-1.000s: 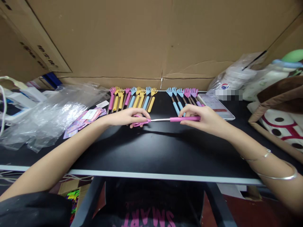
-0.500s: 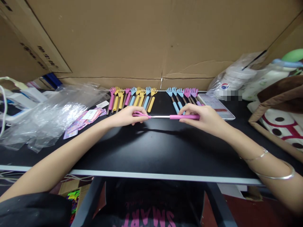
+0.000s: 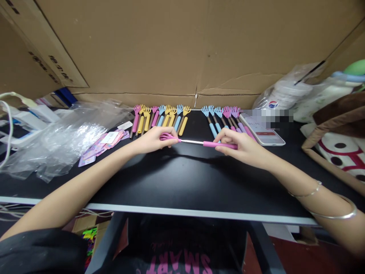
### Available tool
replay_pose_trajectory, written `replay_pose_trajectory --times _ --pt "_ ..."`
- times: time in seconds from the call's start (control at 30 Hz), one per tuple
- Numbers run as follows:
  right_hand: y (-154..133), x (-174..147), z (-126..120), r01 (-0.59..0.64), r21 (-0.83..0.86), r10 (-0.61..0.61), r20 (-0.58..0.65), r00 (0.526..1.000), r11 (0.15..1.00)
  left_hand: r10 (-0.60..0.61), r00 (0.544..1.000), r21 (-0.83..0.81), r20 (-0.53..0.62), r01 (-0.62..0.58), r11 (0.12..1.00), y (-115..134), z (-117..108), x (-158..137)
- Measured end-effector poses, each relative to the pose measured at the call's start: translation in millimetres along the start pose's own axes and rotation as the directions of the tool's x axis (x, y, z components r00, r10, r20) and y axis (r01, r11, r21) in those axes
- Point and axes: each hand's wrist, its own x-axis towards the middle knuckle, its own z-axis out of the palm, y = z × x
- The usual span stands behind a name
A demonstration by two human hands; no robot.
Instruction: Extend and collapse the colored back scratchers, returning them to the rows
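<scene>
A pink back scratcher (image 3: pixel 194 142) with a short metal rod lies level between my two hands, above the black table. My left hand (image 3: pixel 155 140) is closed around its claw end, at the left. The fingers of my right hand (image 3: pixel 238 144) pinch its pink handle. Behind my left hand lies a row of pink, yellow and blue back scratchers (image 3: pixel 159 118). Beyond my right hand is a second row of blue, pink and purple back scratchers (image 3: pixel 221 118), partly hidden by that hand.
Clear plastic bags (image 3: pixel 57 140) and printed cards (image 3: pixel 104 144) lie at the left. A phone (image 3: pixel 266 131), a bagged drink cup (image 3: pixel 288 95) and a brown-and-white bag (image 3: pixel 336 140) are on the right. Cardboard (image 3: pixel 171 49) walls the back. The table's front edge (image 3: pixel 176 214) runs below my arms.
My right hand has dipped slightly and moved a little left, tilting the handle end down. More of the right row shows behind it. My left hand keeps its hold.
</scene>
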Motion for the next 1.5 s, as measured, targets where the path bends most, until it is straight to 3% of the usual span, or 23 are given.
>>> replay_pose_trajectory --times 0.17,0.37,0.53,0.6,0.77,0.9,1.0,1.1,1.23,1.33,1.5 --pt "6.3 0.4 -3.1 0.015 0.041 -0.015 0.002 1.000 0.999 0.129 0.981 0.150 -0.145 -0.107 0.983 2.0 7.5 -2.6" --pt "4.0 1.1 -5.7 -0.008 0.139 0.006 0.013 1.000 0.990 0.229 0.947 0.340 -0.224 -0.144 0.929 6.3 9.8 -7.5" --pt "6.3 1.8 -4.7 -0.084 0.330 0.051 0.108 0.993 0.940 0.404 0.868 0.581 -0.288 -0.177 0.795 6.5 13.5 -10.4" --pt "6.8 2.1 -5.7 -0.137 0.383 0.068 0.189 0.980 0.914 0.464 0.843 0.651 -0.273 -0.193 0.734 6.1 15.4 -11.5" --pt "6.2 2.0 -8.5 -0.297 0.412 0.136 0.376 0.917 0.861 0.511 0.832 0.792 -0.215 -0.157 0.589 7.4 17.6 -13.8" --pt "7.0 2.2 -7.4 -0.306 0.422 0.126 0.402 0.907 0.854 0.529 0.828 0.829 -0.185 -0.158 0.537 7.4 19.6 -13.8" --pt "8.1 3.5 -5.3 -0.346 0.355 0.191 0.405 0.894 0.869 0.518 0.851 0.826 -0.092 -0.226 0.516 3.0 23.9 -12.2" --pt "8.5 4.9 -3.9 -0.357 0.263 0.238 0.393 0.888 0.896 0.464 0.886 0.785 -0.015 -0.276 0.554 -2.7 27.6 -10.6" --pt "6.9 4.7 -2.7 -0.296 0.209 0.226 0.302 0.926 0.932 0.366 0.926 0.675 -0.095 -0.210 0.707 -4.3 26.8 -10.1" --pt "5.2 3.1 -0.7 -0.244 0.145 0.212 0.208 0.955 0.959 0.269 0.959 0.569 -0.093 -0.170 0.805 -2.1 24.0 -9.9" --pt "5.3 0.2 3.2 -0.041 -0.139 0.040 -0.010 0.999 0.989 0.158 0.987 0.387 -0.033 -0.133 0.912 -1.0 20.5 -6.9"
